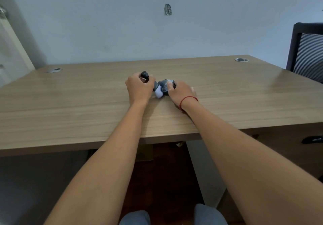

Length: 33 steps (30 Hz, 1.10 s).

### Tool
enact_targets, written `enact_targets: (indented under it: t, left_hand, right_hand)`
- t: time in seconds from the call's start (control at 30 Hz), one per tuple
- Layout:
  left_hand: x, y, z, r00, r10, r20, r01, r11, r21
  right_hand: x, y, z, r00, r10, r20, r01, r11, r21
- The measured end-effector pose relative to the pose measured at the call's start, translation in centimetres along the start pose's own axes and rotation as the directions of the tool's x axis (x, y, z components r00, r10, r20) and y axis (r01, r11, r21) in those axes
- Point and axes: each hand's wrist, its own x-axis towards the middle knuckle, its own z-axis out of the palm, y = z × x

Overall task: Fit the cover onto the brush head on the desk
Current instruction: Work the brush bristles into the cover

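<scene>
At the centre of the frame, two bare hands meet over a wooden bench [87, 113]. The left hand [139, 89] is wrapped around the dark handle of a brush [145, 76], its pale head [159, 93] pointing right and down. The right hand [180, 93], a red string [187, 99] at the wrist, pinches a dark cover [165, 85] just beside the head, touching it. A dark chair [307, 53] stands at the right edge.

The dark-handled brush [145, 78] lies mid-desk, its pale head [158, 93] pointing nearward, touching the dark translucent cover [165, 86] just right.
</scene>
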Motion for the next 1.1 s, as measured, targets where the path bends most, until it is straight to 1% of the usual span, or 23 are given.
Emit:
enact_targets:
  t: [0.1, 0.23, 0.33, 0.43, 0.47, 0.5, 0.57, 0.6, 0.63, 0.73, 0.77, 0.83, 0.9, 1.03, 1.1]
  left_hand:
    - [-0.1, 0.1, 0.0, 1.000, -0.002, -0.026, 0.003, 1.000, 0.015]
    - [-0.5, 0.5, 0.1, 0.998, 0.065, -0.009, -0.065, 0.998, -0.023]
    - [-0.6, 0.8, -0.1, 0.994, 0.071, -0.081, -0.073, 0.997, -0.023]
    - [-0.9, 1.3, 0.3, 0.986, 0.101, -0.132, -0.112, 0.990, -0.085]
    - [-1.0, 1.2, 0.5, 0.987, 0.107, -0.116, -0.116, 0.991, -0.069]
    - [-1.0, 1.2, 0.7, 0.990, 0.103, -0.095, -0.105, 0.994, -0.017]
    - [-0.9, 0.8, 0.7, 0.996, 0.045, -0.078, -0.037, 0.994, 0.103]
    - [-0.9, 0.8, 0.6, 0.996, 0.028, -0.088, -0.018, 0.993, 0.120]
    - [-0.9, 0.8, 0.5, 0.994, 0.034, -0.102, -0.023, 0.994, 0.103]
    - [-1.0, 1.2, 0.5, 0.984, 0.064, -0.164, -0.069, 0.997, -0.022]
    - [-0.9, 1.0, 0.5, 0.987, 0.055, -0.150, -0.060, 0.998, -0.029]
    - [-0.6, 0.5, 0.5, 0.997, 0.010, -0.073, -0.007, 0.999, 0.042]
    - [-0.3, 0.2, 0.4, 0.999, -0.023, -0.048, 0.027, 0.997, 0.078]
    - [-0.4, 0.8, 0.7, 0.993, 0.040, -0.111, -0.046, 0.998, -0.052]
    - [-0.4, 0.5, 0.8, 0.998, 0.029, -0.058, -0.030, 0.999, -0.014]
  right_hand:
    - [-0.1, -0.1, 0.0, 1.000, 0.000, -0.001, 0.000, 1.000, -0.010]
    - [-0.1, -0.2, -0.2, 1.000, 0.002, 0.000, -0.002, 1.000, -0.007]
    - [-0.3, -0.3, -0.4, 1.000, 0.004, -0.004, -0.004, 1.000, -0.009]
    - [-0.5, -0.3, -0.5, 1.000, -0.002, -0.010, 0.002, 1.000, 0.009]
    - [-0.6, -0.3, -0.5, 1.000, -0.002, -0.011, 0.002, 1.000, 0.014]
    - [-0.5, -0.3, -0.5, 1.000, -0.002, -0.010, 0.002, 1.000, 0.016]
    - [-0.6, -0.3, -0.4, 1.000, 0.004, -0.003, -0.004, 1.000, 0.007]
    - [-0.6, -0.3, -0.3, 1.000, 0.009, -0.001, -0.009, 1.000, 0.003]
    - [-0.6, -0.3, -0.3, 1.000, 0.013, -0.001, -0.013, 1.000, 0.004]
    - [-0.5, -0.3, -0.4, 1.000, 0.019, -0.001, -0.019, 1.000, 0.012]
    - [-0.4, -0.4, -0.4, 1.000, 0.019, 0.001, -0.019, 1.000, 0.012]
    - [-0.4, -0.4, -0.4, 1.000, 0.022, 0.005, -0.022, 1.000, 0.013]
    - [-0.5, -0.5, -0.4, 1.000, 0.025, 0.009, -0.026, 1.000, 0.014]
    - [-0.6, -0.4, -0.5, 1.000, 0.021, 0.004, -0.021, 0.999, 0.023]
    - [-0.6, -0.4, -0.5, 1.000, 0.022, 0.007, -0.022, 1.000, 0.021]
